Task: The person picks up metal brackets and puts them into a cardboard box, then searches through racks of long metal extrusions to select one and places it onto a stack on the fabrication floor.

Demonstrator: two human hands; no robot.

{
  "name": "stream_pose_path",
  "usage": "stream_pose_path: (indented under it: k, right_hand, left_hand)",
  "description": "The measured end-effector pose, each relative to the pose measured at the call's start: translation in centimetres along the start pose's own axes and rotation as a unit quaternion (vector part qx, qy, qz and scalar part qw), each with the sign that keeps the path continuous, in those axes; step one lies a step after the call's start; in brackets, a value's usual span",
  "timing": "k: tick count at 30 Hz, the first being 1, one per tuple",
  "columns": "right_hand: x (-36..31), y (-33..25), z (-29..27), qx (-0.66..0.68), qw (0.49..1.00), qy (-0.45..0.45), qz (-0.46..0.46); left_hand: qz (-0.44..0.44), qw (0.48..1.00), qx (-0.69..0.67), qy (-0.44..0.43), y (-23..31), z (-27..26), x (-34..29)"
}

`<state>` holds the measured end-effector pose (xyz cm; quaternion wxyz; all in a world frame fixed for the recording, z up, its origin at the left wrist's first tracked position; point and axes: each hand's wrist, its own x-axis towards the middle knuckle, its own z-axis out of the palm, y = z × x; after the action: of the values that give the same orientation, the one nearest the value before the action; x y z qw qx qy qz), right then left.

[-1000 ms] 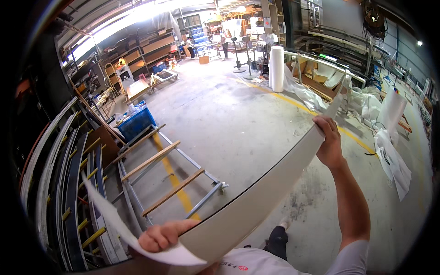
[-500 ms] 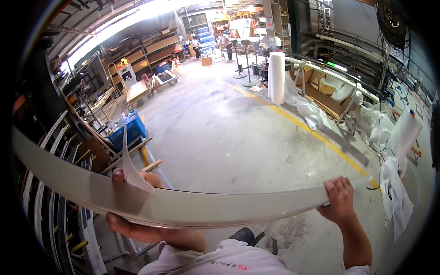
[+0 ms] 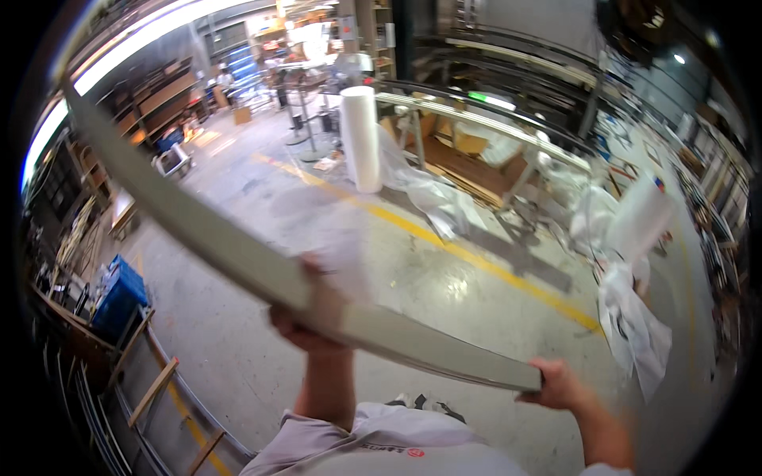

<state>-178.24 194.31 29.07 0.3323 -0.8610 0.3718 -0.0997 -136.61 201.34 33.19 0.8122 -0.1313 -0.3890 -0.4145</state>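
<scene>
A long, pale grey flat profile (image 3: 429, 345) runs slantwise across the view, its far end high at the upper left and its near end low at the right. My left hand (image 3: 313, 329) is closed around it near the middle, the fingers smeared by motion. Beside that hand rises a faint whitish blur (image 3: 337, 234), probably thin film; whether it is attached cannot be made out. My right hand (image 3: 556, 384) grips the profile's right end.
A blue crate (image 3: 119, 295) and wooden battens (image 3: 155, 389) lie at the left, near metal racks. Beyond the yellow floor line (image 3: 476, 266) stand a white roll (image 3: 360, 139) and a bin of cardboard (image 3: 464, 163). Another white roll (image 3: 639, 218) and crumpled sheeting (image 3: 635, 325) are at the right.
My view has swung to the right. The profile now tilts more steeply, its left end raised. The curled white strip seen standing by my left hand is now only a blur.
</scene>
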Motion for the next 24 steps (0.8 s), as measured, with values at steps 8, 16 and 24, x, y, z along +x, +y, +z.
stream_pose_path:
  k: [8, 16, 24]
  right_hand:
    - [11.6, 10.3, -4.7, 0.057, 0.987, -0.024, 0.148]
    - [26.8, 25.3, -17.3, 0.011, 0.96, -0.032, 0.279]
    - [44.0, 34.0, -30.1, -0.095, 0.939, 0.032, 0.33]
  left_hand:
    - [-0.112, 0.965, 0.002, 0.237, -19.9, -17.5, 11.1]
    - [-0.276, 0.932, -0.088, 0.216, -40.1, -33.0, 26.9]
    - [-0.15, 0.943, 0.12, 0.27, -50.8, -45.3, 45.7]
